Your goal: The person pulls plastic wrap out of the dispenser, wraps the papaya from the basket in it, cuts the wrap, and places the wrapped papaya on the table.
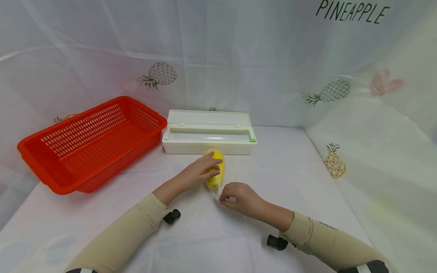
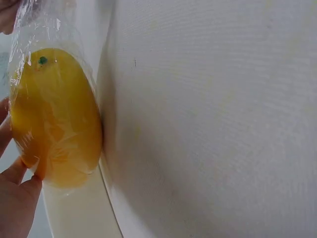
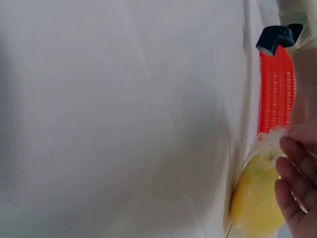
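A yellow oval fruit point(image 1: 220, 175), wrapped in clear plastic film, lies on the table just in front of a long white box. My left hand point(image 1: 201, 170) rests over the top of the fruit with its fingers spread. In the left wrist view the fruit point(image 2: 59, 114) shows a small green stem mark, and fingers point(image 2: 20, 178) touch its side. At the near end of the fruit my right hand point(image 1: 243, 197) pinches the gathered plastic film point(image 1: 216, 192). The film point(image 2: 44, 25) stretches as a loose tail past the fruit's end in the left wrist view.
Behind the fruit stands the white cling film dispenser point(image 1: 208, 147), its lid raised and a green slider point(image 1: 252, 140) at its right end. A red slotted basket point(image 1: 95, 180) sits to the left. Pineapple-print cloth hangs at the back and right of the white-covered table point(image 1: 205, 242).
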`<state>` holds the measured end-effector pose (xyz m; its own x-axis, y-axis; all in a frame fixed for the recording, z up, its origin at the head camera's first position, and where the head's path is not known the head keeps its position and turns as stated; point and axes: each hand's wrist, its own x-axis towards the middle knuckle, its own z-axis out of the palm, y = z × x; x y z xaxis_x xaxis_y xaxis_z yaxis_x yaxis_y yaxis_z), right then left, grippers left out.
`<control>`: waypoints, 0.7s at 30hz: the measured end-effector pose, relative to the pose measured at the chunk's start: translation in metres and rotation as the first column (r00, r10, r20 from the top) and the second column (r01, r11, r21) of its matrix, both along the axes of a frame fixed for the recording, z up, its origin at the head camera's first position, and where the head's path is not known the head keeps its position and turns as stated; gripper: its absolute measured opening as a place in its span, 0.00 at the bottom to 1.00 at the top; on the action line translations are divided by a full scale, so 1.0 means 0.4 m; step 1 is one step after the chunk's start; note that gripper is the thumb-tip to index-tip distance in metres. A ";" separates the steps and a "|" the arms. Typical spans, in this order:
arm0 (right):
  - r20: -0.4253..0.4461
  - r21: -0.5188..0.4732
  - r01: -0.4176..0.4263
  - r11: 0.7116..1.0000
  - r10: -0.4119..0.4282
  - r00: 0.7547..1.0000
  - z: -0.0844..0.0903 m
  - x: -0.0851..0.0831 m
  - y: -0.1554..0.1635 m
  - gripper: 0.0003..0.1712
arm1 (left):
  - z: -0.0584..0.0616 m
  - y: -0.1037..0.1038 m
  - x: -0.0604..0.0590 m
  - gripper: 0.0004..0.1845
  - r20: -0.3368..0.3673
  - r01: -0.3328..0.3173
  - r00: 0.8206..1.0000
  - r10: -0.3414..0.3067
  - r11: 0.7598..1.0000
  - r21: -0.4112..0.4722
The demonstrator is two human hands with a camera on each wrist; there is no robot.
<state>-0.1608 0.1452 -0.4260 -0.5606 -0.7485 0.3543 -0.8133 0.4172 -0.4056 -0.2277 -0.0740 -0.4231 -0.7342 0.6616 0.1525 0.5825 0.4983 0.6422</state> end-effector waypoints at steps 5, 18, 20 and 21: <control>-0.102 0.015 -0.099 0.995 0.100 0.990 -0.003 -0.016 0.003 0.19 | -0.003 -0.007 -0.011 0.12 0.012 0.002 1.000 -0.002 1.000 0.021; -0.493 0.021 -0.160 0.987 0.150 0.857 -0.010 -0.069 -0.014 0.11 | 0.008 -0.027 -0.031 0.17 0.163 -0.036 0.986 0.021 0.996 0.087; -0.542 -0.006 -0.188 0.982 0.155 0.826 -0.004 -0.072 -0.014 0.09 | 0.010 -0.028 -0.032 0.19 0.172 -0.038 0.985 0.022 0.995 0.090; -0.564 -0.013 -0.195 0.981 0.154 0.811 -0.001 -0.074 -0.014 0.08 | 0.011 -0.029 -0.032 0.21 0.177 -0.041 0.984 0.025 0.995 0.092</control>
